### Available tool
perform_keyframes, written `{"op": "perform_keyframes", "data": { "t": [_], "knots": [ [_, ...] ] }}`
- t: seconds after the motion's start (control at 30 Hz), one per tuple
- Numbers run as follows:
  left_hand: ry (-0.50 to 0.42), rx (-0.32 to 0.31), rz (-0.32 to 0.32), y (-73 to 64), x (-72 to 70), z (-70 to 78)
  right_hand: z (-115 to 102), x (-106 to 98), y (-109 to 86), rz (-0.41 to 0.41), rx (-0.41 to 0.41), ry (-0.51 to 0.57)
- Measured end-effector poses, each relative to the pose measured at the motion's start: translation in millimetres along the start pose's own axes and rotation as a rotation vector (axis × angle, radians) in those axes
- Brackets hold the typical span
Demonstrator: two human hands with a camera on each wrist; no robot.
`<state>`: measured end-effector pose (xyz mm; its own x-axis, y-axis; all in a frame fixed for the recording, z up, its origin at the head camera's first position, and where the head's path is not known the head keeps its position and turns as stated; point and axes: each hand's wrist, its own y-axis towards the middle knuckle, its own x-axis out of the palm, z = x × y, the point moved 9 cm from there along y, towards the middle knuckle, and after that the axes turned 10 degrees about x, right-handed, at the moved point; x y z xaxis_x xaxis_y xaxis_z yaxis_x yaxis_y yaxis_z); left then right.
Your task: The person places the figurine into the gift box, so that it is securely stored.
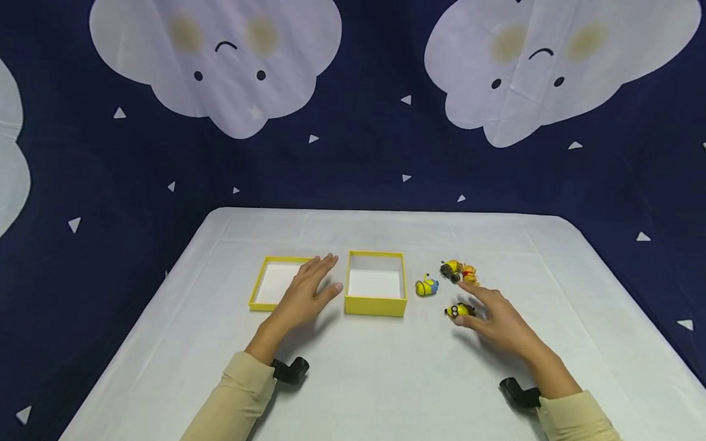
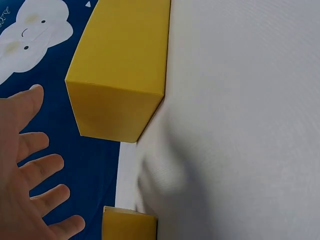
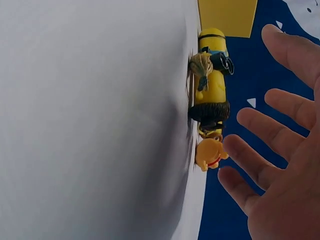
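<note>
My left hand (image 1: pixel 305 297), fingers spread, hovers over the right side of a shallow yellow box lid (image 1: pixel 261 281). To its right stands a deeper yellow box (image 1: pixel 375 306) with a white inside. My right hand (image 1: pixel 495 316) is held with straight, parted fingers around a goggled Minion figure (image 1: pixel 458 310) lying on the table; no grip on it shows. Close beyond the fingertips lie another Minion figure (image 1: pixel 449 269) with dark parts and a small orange bear figure (image 1: pixel 470 274) with a red band. A blue-and-yellow Minion figure (image 1: pixel 426 286) lies between box and right hand.
The table has a white cloth (image 1: pixel 371 377) and rounded far corners. Behind it hangs a dark blue curtain (image 1: pixel 355 162) with white clouds and small triangles. A black wrist mount (image 1: pixel 289 371) sticks out by each sleeve.
</note>
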<state>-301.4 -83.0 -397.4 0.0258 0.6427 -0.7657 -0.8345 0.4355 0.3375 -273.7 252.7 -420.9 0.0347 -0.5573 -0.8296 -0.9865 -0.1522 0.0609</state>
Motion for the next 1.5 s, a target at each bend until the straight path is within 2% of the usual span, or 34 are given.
{"op": "perform_keyframes", "data": {
  "t": [0.23,0.47,0.8,1.2,1.5],
  "knots": [
    [-0.039,-0.006,-0.004,5.8,0.8,-0.9,9.1,0.9,3.8,-0.026,0.023,0.027],
    [-0.066,0.007,-0.011,14.2,3.3,-4.8,14.3,2.2,4.9,-0.062,-0.003,0.045],
    [-0.115,0.016,-0.047,18.5,8.9,-10.5,19.4,2.6,7.7,-0.105,-0.034,0.049],
    [-0.103,0.021,-0.083,20.0,12.6,-11.7,26.9,-0.6,10.1,-0.109,-0.044,0.045],
    [-0.080,0.010,-0.100,20.4,16.4,-13.5,30.1,-1.8,13.4,-0.075,-0.095,0.026]
  ]
}}
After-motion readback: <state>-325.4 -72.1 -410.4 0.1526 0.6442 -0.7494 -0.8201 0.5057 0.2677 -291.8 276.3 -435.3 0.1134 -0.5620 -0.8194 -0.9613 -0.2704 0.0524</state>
